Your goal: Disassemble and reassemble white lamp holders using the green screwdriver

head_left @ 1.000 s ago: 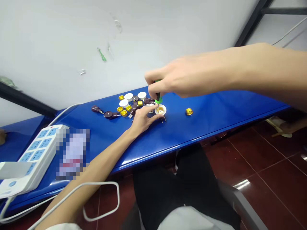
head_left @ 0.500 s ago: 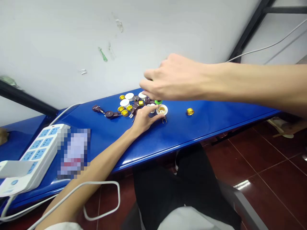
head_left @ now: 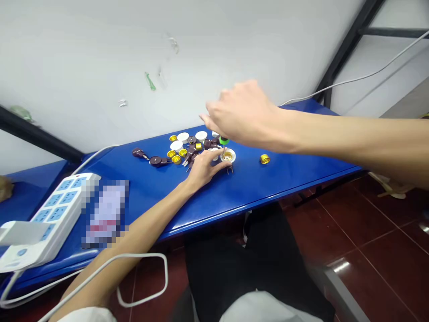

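Observation:
My left hand [head_left: 203,167] lies on the blue table with thumb and forefinger closed around a white round lamp socket [head_left: 232,156], gold inside. Dark metal prongs show just below it. Above the socket, my right hand [head_left: 238,114] grips a screwdriver [head_left: 224,141] with a green and dark handle, most of it covered by the fist. Its thin shaft points down into the socket; the tip's exact seat is too small to tell. To the right lies a loose gold threaded ring [head_left: 265,158].
Left of my hands are several white caps [head_left: 176,146], gold rings [head_left: 176,159] and dark brown plug parts [head_left: 156,161]. A white power strip [head_left: 63,210] and a blurred-out flat item [head_left: 106,212] occupy the table's left end. A white cable [head_left: 140,256] crosses my left forearm.
My right hand has turned at the wrist around the screwdriver, its forearm lower in view. The left hand still holds the socket. The whole view has shifted slightly.

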A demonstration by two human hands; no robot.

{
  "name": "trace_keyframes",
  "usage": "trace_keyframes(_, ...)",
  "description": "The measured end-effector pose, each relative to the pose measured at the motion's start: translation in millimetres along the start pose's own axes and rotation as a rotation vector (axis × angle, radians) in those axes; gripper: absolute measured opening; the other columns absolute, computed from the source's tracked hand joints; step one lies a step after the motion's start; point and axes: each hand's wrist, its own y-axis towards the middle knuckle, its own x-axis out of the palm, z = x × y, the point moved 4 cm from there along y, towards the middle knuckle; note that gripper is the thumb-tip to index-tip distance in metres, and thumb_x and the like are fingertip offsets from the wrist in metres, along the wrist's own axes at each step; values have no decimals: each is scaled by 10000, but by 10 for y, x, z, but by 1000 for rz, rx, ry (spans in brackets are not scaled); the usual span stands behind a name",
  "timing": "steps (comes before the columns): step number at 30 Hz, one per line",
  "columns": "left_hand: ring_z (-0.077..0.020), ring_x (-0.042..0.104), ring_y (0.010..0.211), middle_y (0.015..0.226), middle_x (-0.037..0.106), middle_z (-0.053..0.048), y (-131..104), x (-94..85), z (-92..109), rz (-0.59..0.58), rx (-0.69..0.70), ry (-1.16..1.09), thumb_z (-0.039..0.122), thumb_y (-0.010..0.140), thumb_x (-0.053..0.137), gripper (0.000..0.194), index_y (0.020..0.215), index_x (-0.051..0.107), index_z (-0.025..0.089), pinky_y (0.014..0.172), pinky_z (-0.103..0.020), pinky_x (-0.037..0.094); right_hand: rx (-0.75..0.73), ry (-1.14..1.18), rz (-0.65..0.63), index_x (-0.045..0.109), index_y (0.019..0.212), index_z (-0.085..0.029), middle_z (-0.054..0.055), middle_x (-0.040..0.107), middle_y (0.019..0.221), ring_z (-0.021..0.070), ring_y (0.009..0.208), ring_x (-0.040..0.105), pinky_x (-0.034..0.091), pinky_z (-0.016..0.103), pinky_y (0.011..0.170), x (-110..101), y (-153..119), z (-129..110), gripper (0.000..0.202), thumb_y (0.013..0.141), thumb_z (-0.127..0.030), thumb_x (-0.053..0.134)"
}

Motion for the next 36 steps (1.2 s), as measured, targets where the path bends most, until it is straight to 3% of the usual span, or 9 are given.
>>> trace_keyframes(5,-247,782,1132,1265,807,-121,-31,-19,45,6,49,27,362,902,832,470,1336,753,199,1038,-406,623,78,27,8,759,1070,-138,123,736,816,249,753,667,321,313,644,3,-184,277,515,1125,-511,409)
trace_keyframes(10,-269,761,1184,1288,794,-138,-34,-70,106,-20,41,-11,397,925,801,476,1339,737,171,1075,-443,605,408,156,307,775,924,-148,-9,462,592,124,593,404,274,323,672,-117,-577,1022,482,1103,-510,511)
trace_keyframes(13,-278,738,1230,1325,776,-140,-30,-75,113,-45,39,-41,406,932,786,498,1369,712,179,1105,-464,586,649,436,352,774,907,-160,-6,516,610,121,602,439,338,336,687,118,-798,1419,399,1098,-421,541)
trace_keyframes(15,-282,723,1254,1337,768,-138,-27,-71,107,-48,53,-52,400,926,792,509,1381,703,192,1115,-477,578,768,687,171,712,803,-152,-1,526,570,120,548,449,341,339,638,495,-876,1518,414,1076,-433,578)
trace_keyframes(18,-278,716,1236,1300,772,-138,-25,-67,102,-26,91,-64,367,908,812,508,1374,703,196,1099,-482,583,765,830,20,675,771,-177,0,540,557,146,538,481,367,330,618,1043,-904,1433,430,1038,-506,603)
trace_keyframes(22,-262,713,1195,1277,771,-141,-34,-81,120,25,141,-90,343,915,806,500,1376,693,186,1077,-476,591,752,670,187,711,874,-197,95,711,803,267,784,666,454,368,734,1429,-914,1187,466,1002,-617,553)
trace_keyframes(26,-255,706,1217,1323,758,-152,-51,-111,150,87,184,-78,329,942,773,497,1399,670,161,1074,-457,594,635,532,280,690,1013,-190,186,732,1095,343,1019,675,501,445,848,1511,-949,807,410,1040,-553,499)
trace_keyframes(32,-265,706,1228,1325,751,-159,-50,-130,195,139,240,-57,274,944,741,498,1425,654,172,1081,-469,589,323,364,9,669,1174,-166,198,748,1151,411,1081,644,500,521,860,1569,-943,147,297,1042,-403,550)
trace_keyframes(36,-265,708,1206,1306,750,-160,-47,-133,211,131,251,-51,254,941,732,500,1429,652,183,1067,-474,595,254,377,-71,674,1199,-168,197,734,1200,409,1113,639,511,530,877,1587,-904,40,296,1047,-376,528)
